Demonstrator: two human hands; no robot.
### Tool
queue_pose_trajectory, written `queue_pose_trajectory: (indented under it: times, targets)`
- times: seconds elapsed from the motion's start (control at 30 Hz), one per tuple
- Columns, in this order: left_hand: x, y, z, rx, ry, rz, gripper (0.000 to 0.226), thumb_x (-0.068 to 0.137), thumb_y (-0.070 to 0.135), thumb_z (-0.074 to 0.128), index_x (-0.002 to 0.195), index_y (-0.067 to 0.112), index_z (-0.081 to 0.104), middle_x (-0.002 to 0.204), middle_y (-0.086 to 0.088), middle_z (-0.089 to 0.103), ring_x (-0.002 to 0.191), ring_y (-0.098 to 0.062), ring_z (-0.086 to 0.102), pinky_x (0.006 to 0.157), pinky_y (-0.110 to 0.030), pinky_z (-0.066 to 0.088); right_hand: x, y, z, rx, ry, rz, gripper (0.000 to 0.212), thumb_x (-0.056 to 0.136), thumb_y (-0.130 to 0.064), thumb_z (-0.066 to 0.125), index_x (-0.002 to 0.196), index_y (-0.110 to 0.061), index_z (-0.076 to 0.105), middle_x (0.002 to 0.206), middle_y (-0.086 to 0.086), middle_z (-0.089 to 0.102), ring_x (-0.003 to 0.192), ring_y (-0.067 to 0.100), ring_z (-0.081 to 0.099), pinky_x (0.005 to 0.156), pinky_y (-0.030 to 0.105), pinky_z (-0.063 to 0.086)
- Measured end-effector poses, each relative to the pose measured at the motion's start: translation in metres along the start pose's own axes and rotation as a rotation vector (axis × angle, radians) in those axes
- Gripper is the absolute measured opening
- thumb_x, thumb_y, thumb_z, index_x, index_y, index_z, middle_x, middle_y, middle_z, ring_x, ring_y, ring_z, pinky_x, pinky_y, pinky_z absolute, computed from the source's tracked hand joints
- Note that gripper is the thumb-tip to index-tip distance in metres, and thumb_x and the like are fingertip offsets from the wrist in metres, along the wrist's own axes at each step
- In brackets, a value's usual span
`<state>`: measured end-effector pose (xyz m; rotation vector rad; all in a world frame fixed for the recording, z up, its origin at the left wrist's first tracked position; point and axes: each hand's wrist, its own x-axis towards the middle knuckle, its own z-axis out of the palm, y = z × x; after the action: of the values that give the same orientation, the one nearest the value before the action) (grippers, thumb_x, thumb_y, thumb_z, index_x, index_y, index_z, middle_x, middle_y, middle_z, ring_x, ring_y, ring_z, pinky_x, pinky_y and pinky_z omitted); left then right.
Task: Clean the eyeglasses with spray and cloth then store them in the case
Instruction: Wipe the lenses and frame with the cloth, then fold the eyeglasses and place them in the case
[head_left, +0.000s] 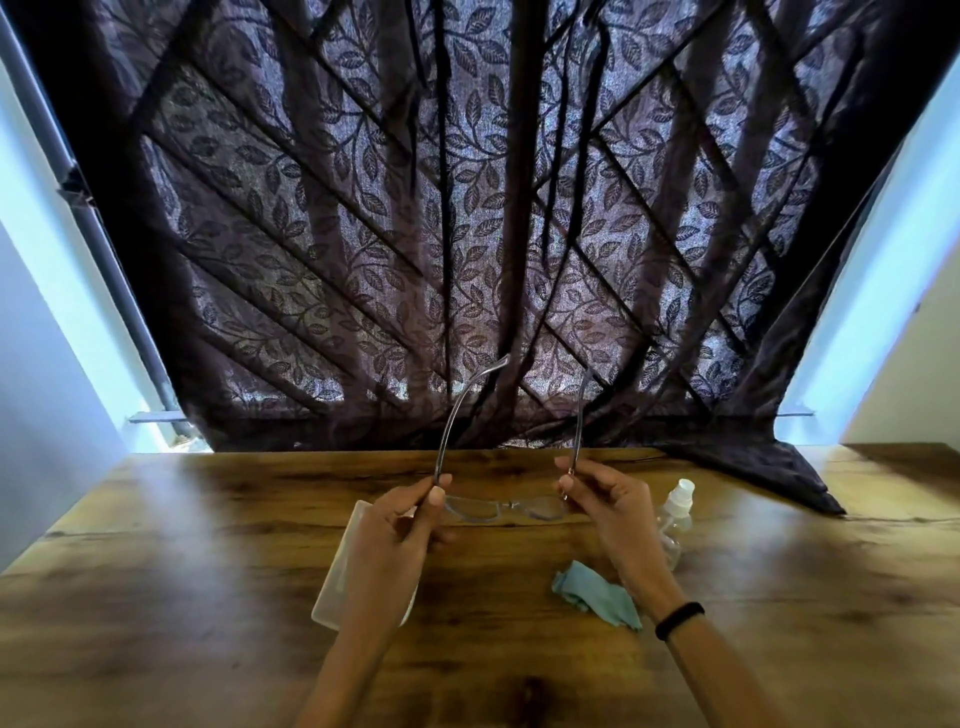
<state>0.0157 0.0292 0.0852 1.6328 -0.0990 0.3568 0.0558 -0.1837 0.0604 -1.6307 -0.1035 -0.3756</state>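
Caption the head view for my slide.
Left hand and right hand hold the eyeglasses by the temples over a table with case, cloth and spray bottle.

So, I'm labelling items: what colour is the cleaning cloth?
The cloth is light teal; head view shows it best.

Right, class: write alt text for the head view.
The left hand and right hand each pinch a temple arm of clear-framed eyeglasses, held over a brown wooden table. On it lie a translucent rectangular case beneath the left hand, a crumpled teal cloth and a small clear spray bottle; a dark leaf-patterned curtain hangs behind.
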Motion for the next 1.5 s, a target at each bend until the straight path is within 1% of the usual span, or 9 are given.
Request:
queue_pose_trajectory:
  times: [0.1, 0.23, 0.63, 0.77, 0.93, 1.1, 1.23, 1.4, 1.5]
  targets:
    - [0.001, -0.003, 0.001, 0.165, 0.059, 0.094, 0.018, 0.084, 0.008, 0.060, 0.095, 0.020, 0.067, 0.079, 0.000, 0.068, 0.064, -0.016, 0.065, 0.060, -0.027, 0.056, -0.001, -0.001, 0.000, -0.104, 0.010, -0.074, 0.029, 0.080, -0.001, 0.063, 0.104, -0.018, 0.065, 0.079, -0.009, 0.070, 0.069, 0.001, 0.066, 0.064, 0.010, 0.052]
    - [0.002, -0.007, 0.001, 0.182, 0.096, 0.101, 0.027, 0.080, 0.006, 0.063, 0.087, 0.031, 0.062, 0.075, 0.009, 0.067, 0.060, -0.007, 0.064, 0.056, -0.009, 0.049, -0.004, -0.001, 0.000, -0.253, 0.020, -0.167, 0.030, 0.079, 0.000, 0.065, 0.104, -0.016, 0.065, 0.082, -0.016, 0.067, 0.074, -0.008, 0.064, 0.064, 0.004, 0.048]
    - [0.008, -0.016, -0.003, 0.150, 0.041, 0.122, 0.031, 0.077, 0.003, 0.066, 0.084, 0.033, 0.067, 0.074, 0.008, 0.070, 0.064, -0.008, 0.066, 0.058, -0.018, 0.054, -0.011, 0.004, -0.007, -0.569, -0.210, -0.285, 0.032, 0.082, 0.010, 0.056, 0.102, -0.011, 0.070, 0.081, -0.008, 0.065, 0.079, -0.011, 0.059, 0.062, 0.002, 0.042]
    - [0.008, -0.021, -0.005, 0.156, 0.033, 0.138, 0.024, 0.077, 0.002, 0.066, 0.094, 0.019, 0.069, 0.072, 0.012, 0.070, 0.064, -0.005, 0.066, 0.056, -0.012, 0.052, -0.007, 0.000, -0.008, -0.508, -0.188, -0.250, 0.021, 0.081, -0.002, 0.064, 0.095, -0.015, 0.072, 0.079, -0.019, 0.063, 0.078, -0.013, 0.058, 0.065, 0.001, 0.042]
    - [0.008, -0.024, -0.007, 0.090, 0.037, 0.128, 0.034, 0.078, 0.002, 0.066, 0.106, 0.019, 0.061, 0.070, 0.021, 0.070, 0.064, -0.008, 0.067, 0.057, -0.016, 0.055, -0.005, 0.001, -0.015, -0.220, -0.136, -0.050, 0.032, 0.077, -0.003, 0.068, 0.081, -0.036, 0.069, 0.080, -0.017, 0.071, 0.075, -0.004, 0.065, 0.065, 0.008, 0.049]
    - [0.012, -0.027, -0.013, 0.120, -0.080, 0.123, 0.037, 0.078, -0.001, 0.065, 0.106, 0.024, 0.061, 0.077, 0.000, 0.071, 0.062, -0.008, 0.065, 0.056, -0.014, 0.053, -0.009, 0.005, -0.014, -0.122, -0.122, 0.041, 0.027, 0.077, -0.001, 0.067, 0.078, -0.028, 0.071, 0.070, -0.016, 0.072, 0.068, -0.003, 0.065, 0.060, 0.008, 0.049]
    - [0.016, -0.033, -0.020, 0.252, -0.165, 0.128, 0.036, 0.079, 0.004, 0.065, 0.107, 0.027, 0.064, 0.075, 0.006, 0.070, 0.067, -0.005, 0.065, 0.059, -0.010, 0.050, -0.009, 0.005, -0.016, -0.041, -0.115, 0.091, 0.021, 0.077, -0.004, 0.067, 0.078, -0.025, 0.071, 0.074, -0.007, 0.073, 0.070, 0.001, 0.066, 0.062, 0.011, 0.052]
    - [0.015, -0.039, -0.024, 0.417, -0.237, 0.207, 0.047, 0.080, 0.007, 0.065, 0.092, 0.053, 0.062, 0.080, 0.020, 0.069, 0.070, -0.004, 0.064, 0.063, -0.014, 0.053, -0.007, 0.004, -0.017, 0.035, -0.088, 0.099, 0.015, 0.076, -0.004, 0.068, 0.083, -0.017, 0.073, 0.076, -0.001, 0.074, 0.070, 0.008, 0.067, 0.062, 0.014, 0.053]
    - [0.013, -0.042, -0.022, 0.424, -0.245, 0.182, 0.042, 0.080, 0.009, 0.065, 0.093, 0.049, 0.063, 0.075, 0.021, 0.069, 0.068, -0.005, 0.064, 0.067, -0.015, 0.053, -0.006, 0.002, -0.017, 0.057, -0.068, 0.099, 0.014, 0.076, -0.002, 0.068, 0.086, -0.011, 0.072, 0.079, 0.003, 0.073, 0.071, 0.011, 0.067, 0.063, 0.015, 0.054]
